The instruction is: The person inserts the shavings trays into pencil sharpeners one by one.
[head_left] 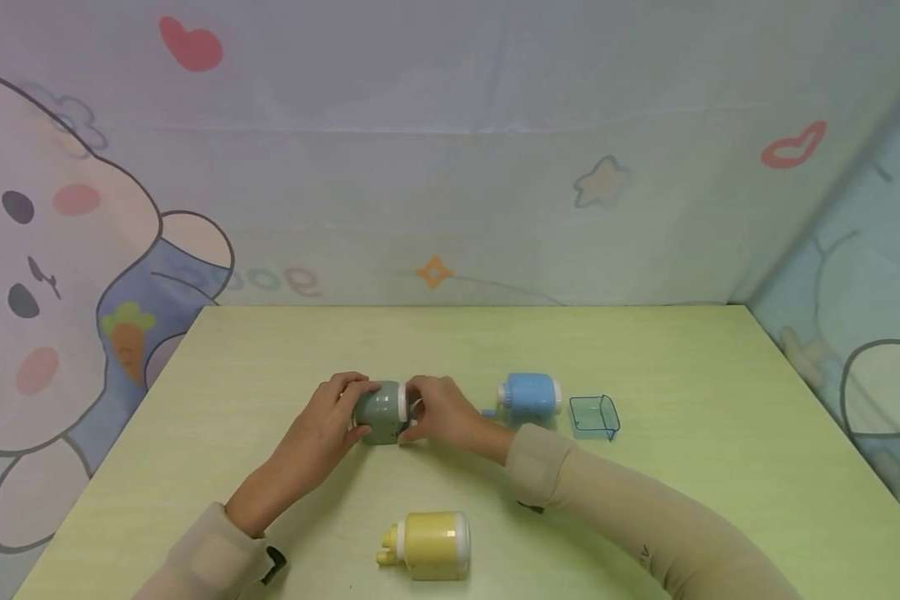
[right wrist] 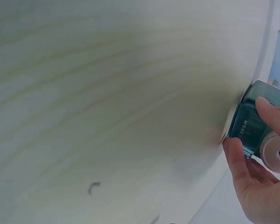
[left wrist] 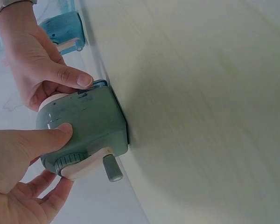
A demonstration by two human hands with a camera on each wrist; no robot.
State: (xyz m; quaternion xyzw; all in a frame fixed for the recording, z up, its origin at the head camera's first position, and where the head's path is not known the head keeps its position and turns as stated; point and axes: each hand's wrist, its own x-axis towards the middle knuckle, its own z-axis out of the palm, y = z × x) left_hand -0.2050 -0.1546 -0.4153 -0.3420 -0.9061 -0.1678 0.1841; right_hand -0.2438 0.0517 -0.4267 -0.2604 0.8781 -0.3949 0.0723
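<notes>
A green hand-crank pencil sharpener [head_left: 381, 412] is on the table between both hands. My left hand [head_left: 322, 429] grips its crank end, thumb on the body and fingers underneath in the left wrist view. The crank handle [left wrist: 113, 168] sticks out near those fingers. At the other end, my right hand [head_left: 450, 412] pinches the clear shavings drawer [right wrist: 248, 127], fingers at its lower edge and thumb at its top corner. The drawer projects slightly from the body. Beside it shows the pale face with the pencil hole [right wrist: 274, 151].
To the right stands a blue pencil sharpener [head_left: 531, 395], with a clear bluish drawer [head_left: 594, 418] lying apart beside it. A yellow pencil sharpener [head_left: 437, 543] is near the front. A printed cloth backdrop [head_left: 450, 167] rises behind the table.
</notes>
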